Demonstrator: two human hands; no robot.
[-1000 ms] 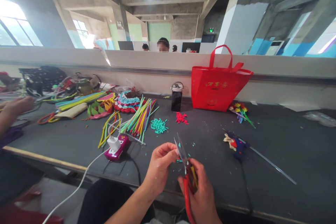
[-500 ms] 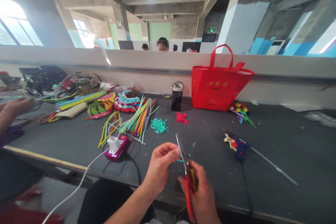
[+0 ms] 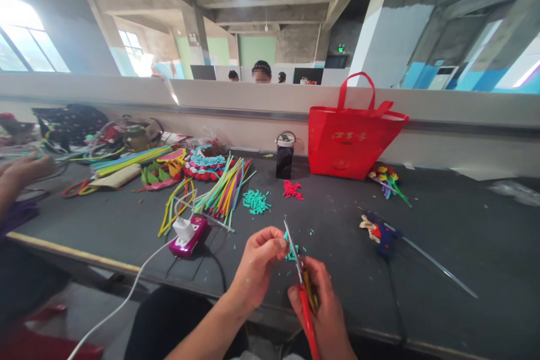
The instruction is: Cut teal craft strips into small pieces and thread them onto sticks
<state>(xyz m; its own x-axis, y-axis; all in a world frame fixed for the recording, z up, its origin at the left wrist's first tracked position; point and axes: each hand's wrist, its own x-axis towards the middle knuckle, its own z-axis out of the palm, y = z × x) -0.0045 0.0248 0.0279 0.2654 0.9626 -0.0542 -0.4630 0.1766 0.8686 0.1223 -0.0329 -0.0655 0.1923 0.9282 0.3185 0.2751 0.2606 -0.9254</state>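
My left hand (image 3: 260, 263) is closed in a pinch on a small teal pipe cleaner piece (image 3: 287, 237), mostly hidden by the fingertips. My right hand (image 3: 328, 308) grips red-handled scissors (image 3: 307, 315), whose blades point away from me and pass just right of the pinched fingers. Below the blades lie a few cut teal bits (image 3: 292, 255) on the dark table. Farther off are a heap of short teal pieces (image 3: 256, 201) and a smaller heap of red pieces (image 3: 292, 189).
Left of the heaps lie a bundle of coloured pipe cleaners (image 3: 225, 188) and a purple power strip (image 3: 189, 236) with a white cable. A red bag (image 3: 352, 143) and a phone (image 3: 284, 161) stand behind. At right is a blue glue gun (image 3: 386, 239). Another person's hand (image 3: 29, 171) is far left.
The scissor blades have drawn closer together and shifted slightly. More teal shows at my left fingertips, and my left hand has moved very slightly. The heaps look the same.
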